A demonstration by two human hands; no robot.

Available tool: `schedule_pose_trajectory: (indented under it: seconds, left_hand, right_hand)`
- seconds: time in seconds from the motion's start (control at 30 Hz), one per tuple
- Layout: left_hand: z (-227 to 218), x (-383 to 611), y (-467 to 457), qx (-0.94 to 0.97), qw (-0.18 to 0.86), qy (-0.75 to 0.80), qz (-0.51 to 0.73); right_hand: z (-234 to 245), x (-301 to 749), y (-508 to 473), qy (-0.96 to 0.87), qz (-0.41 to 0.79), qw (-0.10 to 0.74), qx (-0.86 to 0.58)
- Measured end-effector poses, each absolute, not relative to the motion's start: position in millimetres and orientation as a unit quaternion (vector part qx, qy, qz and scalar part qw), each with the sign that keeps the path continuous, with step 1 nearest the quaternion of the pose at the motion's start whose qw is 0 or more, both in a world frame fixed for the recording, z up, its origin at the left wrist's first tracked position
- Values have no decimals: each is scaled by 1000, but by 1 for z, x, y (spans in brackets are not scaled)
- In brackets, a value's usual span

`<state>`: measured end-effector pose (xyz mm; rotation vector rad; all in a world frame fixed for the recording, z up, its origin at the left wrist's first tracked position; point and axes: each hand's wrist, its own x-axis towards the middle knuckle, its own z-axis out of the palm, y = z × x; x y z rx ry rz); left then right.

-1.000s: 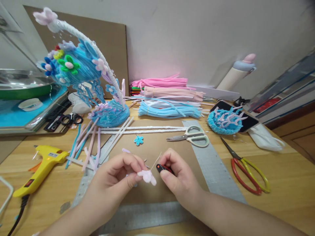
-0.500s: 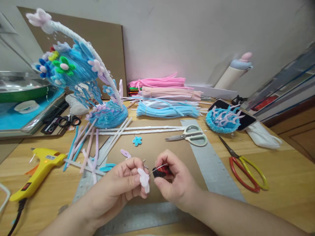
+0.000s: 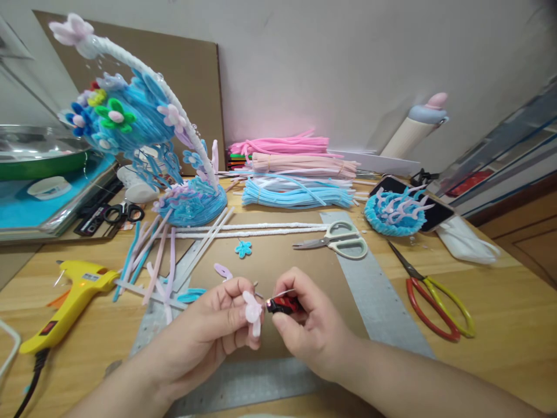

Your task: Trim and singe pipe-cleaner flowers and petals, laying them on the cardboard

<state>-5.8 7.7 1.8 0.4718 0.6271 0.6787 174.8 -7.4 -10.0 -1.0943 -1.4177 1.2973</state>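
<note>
My left hand (image 3: 213, 328) pinches a small pale pink pipe-cleaner flower (image 3: 253, 309) between thumb and fingers, low at the centre of the view. My right hand (image 3: 304, 325) is closed round a small red-and-black tool (image 3: 282, 305) whose tip points at the flower. A thin wire runs from the flower over the tool. Both hands hover above a brown cardboard mat (image 3: 278, 261). On the mat lie a tiny blue flower (image 3: 243, 249) and a lilac petal loop (image 3: 222, 271).
A tall blue pipe-cleaner sculpture (image 3: 143, 128) stands at the back left. Bundles of pink, peach and blue pipe cleaners (image 3: 296, 174) lie at the back. Pale green scissors (image 3: 342, 242), red-and-yellow scissors (image 3: 435, 302), a yellow glue gun (image 3: 65, 302) and a blue woven dish (image 3: 394, 212) surround the mat.
The hands drew closer together. The flower turned in my left fingers, and the tool's tip came up against it. The wire, upright before, now bends over the tool.
</note>
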Motion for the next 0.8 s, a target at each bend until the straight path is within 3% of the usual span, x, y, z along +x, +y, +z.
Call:
schedule_pose_trajectory:
  seconds: [0.8]
  left_hand:
    - [2, -8, 10, 268, 856, 298, 328]
  right_hand:
    - [-15, 179, -3, -519, 564, 460, -449]
